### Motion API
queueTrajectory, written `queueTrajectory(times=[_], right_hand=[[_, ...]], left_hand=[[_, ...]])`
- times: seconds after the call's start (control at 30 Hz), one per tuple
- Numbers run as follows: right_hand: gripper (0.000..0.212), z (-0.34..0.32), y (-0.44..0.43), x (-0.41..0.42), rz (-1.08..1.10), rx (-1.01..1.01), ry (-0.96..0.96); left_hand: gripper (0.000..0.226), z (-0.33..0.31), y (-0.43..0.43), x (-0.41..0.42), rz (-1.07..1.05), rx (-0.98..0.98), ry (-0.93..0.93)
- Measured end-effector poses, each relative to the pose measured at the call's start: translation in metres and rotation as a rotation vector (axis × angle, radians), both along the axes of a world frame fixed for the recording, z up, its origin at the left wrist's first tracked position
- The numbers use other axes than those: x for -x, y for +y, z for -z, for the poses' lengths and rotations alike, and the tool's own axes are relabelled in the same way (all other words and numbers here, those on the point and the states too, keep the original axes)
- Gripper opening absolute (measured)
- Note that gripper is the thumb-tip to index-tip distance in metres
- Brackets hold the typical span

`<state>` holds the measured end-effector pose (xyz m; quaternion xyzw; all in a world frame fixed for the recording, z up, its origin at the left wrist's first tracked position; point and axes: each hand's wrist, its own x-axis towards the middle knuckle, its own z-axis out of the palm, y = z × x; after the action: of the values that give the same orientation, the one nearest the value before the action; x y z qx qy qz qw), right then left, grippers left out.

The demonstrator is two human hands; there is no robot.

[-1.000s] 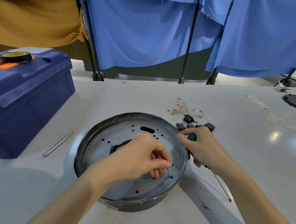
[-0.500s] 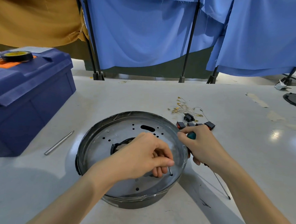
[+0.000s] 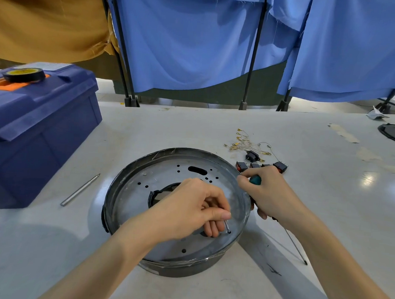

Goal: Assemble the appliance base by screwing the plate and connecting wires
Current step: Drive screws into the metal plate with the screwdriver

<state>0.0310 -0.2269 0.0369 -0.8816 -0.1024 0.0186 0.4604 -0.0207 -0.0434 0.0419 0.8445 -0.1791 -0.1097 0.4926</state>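
- Left hand (image 3: 189, 208) grip pinches a screw (image 3: 227, 227), tilted, its tip in a hole at the near-right edge of the plate (image 3: 167, 177).
- Right hand (image 3: 269, 194) grip clenches the screwdriver (image 3: 255, 180), just right of the screw; the shaft points near-right, away from it.

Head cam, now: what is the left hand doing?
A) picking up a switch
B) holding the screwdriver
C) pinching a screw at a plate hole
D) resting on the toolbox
C: the left hand pinches a thin screw with its tip at a hole near the right rim of the plate. The teal-handled screwdriver is in the right hand.
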Motion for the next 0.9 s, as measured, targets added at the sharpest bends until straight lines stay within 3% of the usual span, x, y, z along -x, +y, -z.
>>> queueTrajectory(times=[0.27, 0.37, 0.57, 0.7, 0.9], right_hand=[[0.025, 0.000, 0.000, 0.001, 0.000, 0.008, 0.000], [0.024, 0.001, 0.001, 0.000, -0.001, 0.007, 0.000], [0.024, 0.001, 0.001, -0.001, 0.010, 0.016, 0.001], [0.023, 0.001, 0.001, -0.001, 0.009, 0.009, 0.009], [0.022, 0.002, 0.000, -0.001, 0.014, 0.012, 0.011]], left_hand=[[0.022, -0.001, -0.005, 0.001, -0.001, -0.130, -0.106], [0.010, -0.005, -0.008, 0.004, 0.019, -0.198, -0.163], [0.015, -0.017, -0.019, 0.006, 0.126, -0.643, -0.460], [0.017, -0.015, -0.025, 0.007, 0.182, -0.837, -0.527], [0.018, -0.011, -0.025, 0.007, 0.148, -0.862, -0.561]])
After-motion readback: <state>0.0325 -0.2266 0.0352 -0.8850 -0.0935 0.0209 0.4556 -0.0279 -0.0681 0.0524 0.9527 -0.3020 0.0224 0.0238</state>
